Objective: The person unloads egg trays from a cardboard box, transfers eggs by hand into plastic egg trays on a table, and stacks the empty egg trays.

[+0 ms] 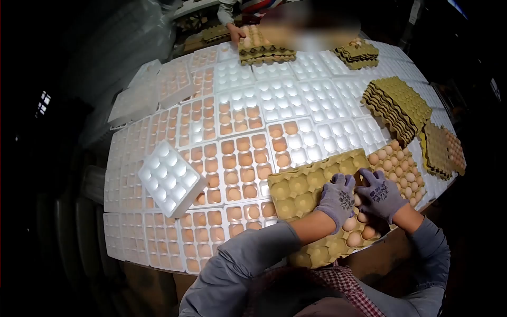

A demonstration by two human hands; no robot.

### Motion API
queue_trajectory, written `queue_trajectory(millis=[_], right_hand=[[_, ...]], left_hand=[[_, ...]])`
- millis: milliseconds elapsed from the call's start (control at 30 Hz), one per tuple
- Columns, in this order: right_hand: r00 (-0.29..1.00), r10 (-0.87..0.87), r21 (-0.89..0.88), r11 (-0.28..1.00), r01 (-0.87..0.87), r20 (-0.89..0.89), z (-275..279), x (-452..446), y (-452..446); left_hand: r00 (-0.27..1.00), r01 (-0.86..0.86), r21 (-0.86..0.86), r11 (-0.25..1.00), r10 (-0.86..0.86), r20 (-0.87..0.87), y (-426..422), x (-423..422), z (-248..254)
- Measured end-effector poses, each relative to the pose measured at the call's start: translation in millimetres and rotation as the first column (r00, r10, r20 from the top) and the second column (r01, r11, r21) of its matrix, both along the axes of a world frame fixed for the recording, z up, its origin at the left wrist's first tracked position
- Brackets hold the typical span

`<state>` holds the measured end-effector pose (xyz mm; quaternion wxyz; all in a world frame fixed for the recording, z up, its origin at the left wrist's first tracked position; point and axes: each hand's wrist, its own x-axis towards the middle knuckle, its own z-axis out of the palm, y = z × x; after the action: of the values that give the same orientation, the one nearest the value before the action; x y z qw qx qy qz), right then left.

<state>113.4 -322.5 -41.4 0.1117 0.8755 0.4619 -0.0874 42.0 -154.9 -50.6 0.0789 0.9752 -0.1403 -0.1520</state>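
My left hand [338,198], in a grey-purple printed glove, reaches over a pulp egg tray [298,193] with its fingers curled down. Close beside it, my right hand [381,194], gloved alike, has its fingers bent over the tray's right part. What lies under the fingertips of either hand is hidden. Several brown eggs [354,239] sit in the tray below and between my hands; its left cups hold none. Right of my right hand, another pulp tray is filled with eggs [400,170].
White foam trays [285,98] cover the table, many holding eggs. One foam piece [171,179] lies tilted on top at left. Stacked pulp trays [398,105] stand at right, more [359,53] behind. Across the table, another person's hand [236,33] touches an egg tray stack [264,53].
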Motion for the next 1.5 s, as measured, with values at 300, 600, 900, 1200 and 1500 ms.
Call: queue_trajectory(millis=[300, 600, 900, 1200, 1500], right_hand=[[0.915, 0.207, 0.477, 0.879, -0.019, -0.345, 63, 62, 138], [0.991, -0.096, 0.487, 0.864, 0.127, -0.088, -90, 141, 418], [0.998, -0.042, 0.448, 0.892, 0.054, -0.037, -152, 206, 509], [0.996, -0.04, 0.39, 0.921, 0.006, 0.079, -182, 235, 485], [0.847, 0.163, 0.602, 0.769, 0.213, -0.507, 1, 131, 306]], left_hand=[[0.683, -0.526, -0.497, 0.69, 0.691, 0.236, 232, -40, -8], [0.569, -0.794, 0.297, 0.53, 0.821, 0.055, 434, 4, -115], [0.546, -0.83, -0.063, 0.554, 0.83, 0.11, 477, 23, -121], [0.42, -0.626, -0.688, 0.367, 0.902, 0.1, 496, 98, -143], [0.656, -0.753, -0.007, 0.658, 0.752, 0.064, 446, 192, -166]])
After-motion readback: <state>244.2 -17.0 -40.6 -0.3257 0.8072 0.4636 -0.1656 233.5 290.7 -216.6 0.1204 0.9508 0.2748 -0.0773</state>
